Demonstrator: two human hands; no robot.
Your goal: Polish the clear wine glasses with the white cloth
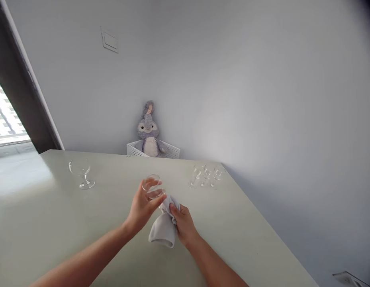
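Note:
My left hand [144, 205] is closed around the bowl of a clear stemmed glass [153, 184], held tilted above the table with its rim facing away from me. A light grey cloth [163, 231] is bunched in my right hand [183, 223], its loose end hanging down. The cloth is pressed against the lower part of the glass, so the stem and foot are mostly hidden. Both hands are close together over the middle of the table.
A larger stemmed glass [83, 172] stands upright on the pale table [119, 255] at the left. Three small stemmed glasses [206, 173] stand near the right edge. Behind the far edge, a plush rabbit [150, 135] sits in a white perforated basket [173, 151] against the wall.

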